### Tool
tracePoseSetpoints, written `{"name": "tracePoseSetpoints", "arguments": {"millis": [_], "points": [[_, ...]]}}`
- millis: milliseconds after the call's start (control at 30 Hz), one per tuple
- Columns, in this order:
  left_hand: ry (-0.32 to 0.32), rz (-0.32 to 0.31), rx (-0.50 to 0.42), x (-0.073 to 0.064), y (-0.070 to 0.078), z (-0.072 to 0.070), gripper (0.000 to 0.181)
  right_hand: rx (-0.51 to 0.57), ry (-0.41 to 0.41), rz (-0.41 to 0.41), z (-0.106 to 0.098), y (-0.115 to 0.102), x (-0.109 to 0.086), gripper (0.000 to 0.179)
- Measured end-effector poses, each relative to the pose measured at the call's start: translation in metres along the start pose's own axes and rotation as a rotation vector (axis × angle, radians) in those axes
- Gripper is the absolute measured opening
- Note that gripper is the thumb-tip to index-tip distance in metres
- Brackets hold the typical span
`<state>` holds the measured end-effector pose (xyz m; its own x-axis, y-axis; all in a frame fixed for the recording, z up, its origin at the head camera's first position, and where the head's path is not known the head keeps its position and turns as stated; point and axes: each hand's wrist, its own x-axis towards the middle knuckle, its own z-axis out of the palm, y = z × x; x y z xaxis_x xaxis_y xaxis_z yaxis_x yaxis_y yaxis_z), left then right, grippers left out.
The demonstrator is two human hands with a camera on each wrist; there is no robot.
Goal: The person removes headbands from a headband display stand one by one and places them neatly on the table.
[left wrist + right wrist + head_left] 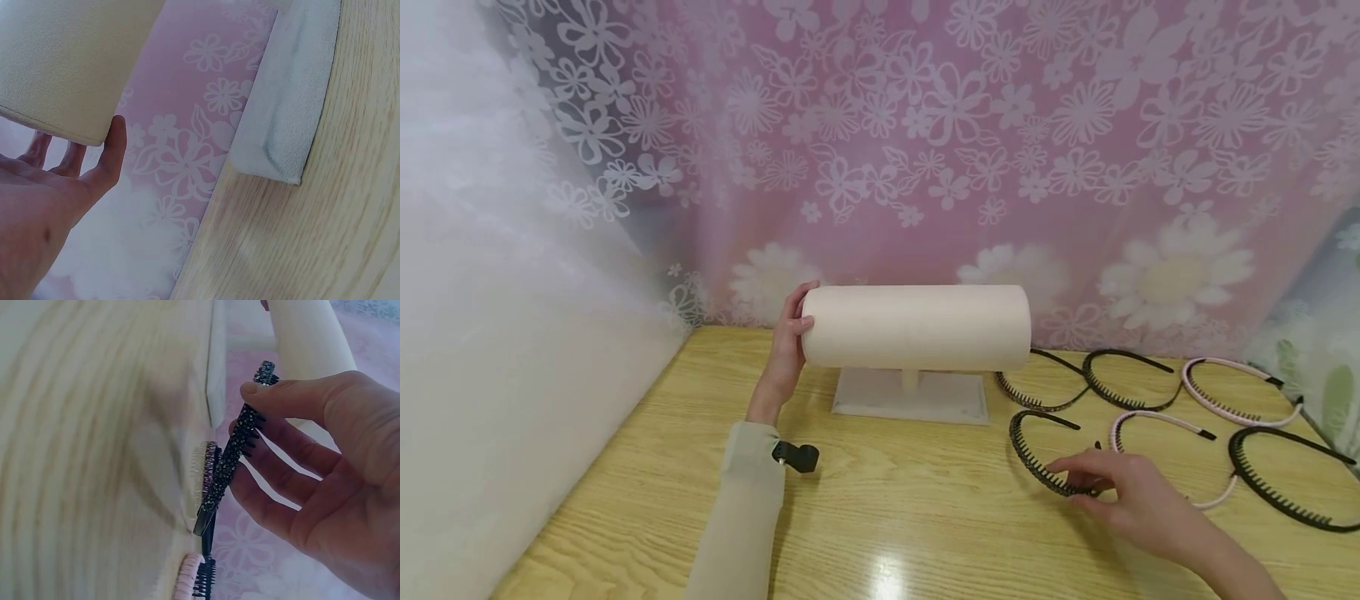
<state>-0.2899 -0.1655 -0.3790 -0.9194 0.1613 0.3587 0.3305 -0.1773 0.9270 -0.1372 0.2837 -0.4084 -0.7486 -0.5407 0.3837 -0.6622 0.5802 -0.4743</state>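
A cream headband display stand (pixel 917 327) has a padded horizontal cylinder on a short post above a pale rectangular base (pixel 865 402). My left hand (pixel 784 354) grips the cylinder's left end, thumb on the front and fingers round the rim. In the left wrist view the fingertips (pixel 114 128) touch the edge of the cylinder (pixel 69 62). A black headband (pixel 1028 457) with inner comb teeth is pinched between the thumb and fingers of my right hand (pixel 1138 504). The right wrist view shows sparkling stones along this headband (pixel 232 450).
Several other headbands lie on the wooden table (pixel 880 492) at the right: a pink one (pixel 1213 408), a second pink one (pixel 1165 417) partly behind my right hand, and black ones (pixel 1277 492). A floral curtain (pixel 880 167) hangs behind the table.
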Motion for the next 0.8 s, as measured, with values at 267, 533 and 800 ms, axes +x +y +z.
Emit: {"name": "tracePoseSetpoints", "arguments": {"millis": [267,533,800], "points": [[0.002,0.012,0.008,-0.001,-0.001,0.0,0.064,0.002,-0.081,0.036,0.005,0.003,0.001,0.042],[0.004,0.0,-0.004,0.0,0.0,0.0,0.063,-0.05,-0.13,0.035,0.008,0.005,0.007,0.039],[0.0,0.001,-0.01,0.0,0.0,0.0,0.065,-0.098,-0.129,0.033,0.01,0.009,0.01,0.038]]}}
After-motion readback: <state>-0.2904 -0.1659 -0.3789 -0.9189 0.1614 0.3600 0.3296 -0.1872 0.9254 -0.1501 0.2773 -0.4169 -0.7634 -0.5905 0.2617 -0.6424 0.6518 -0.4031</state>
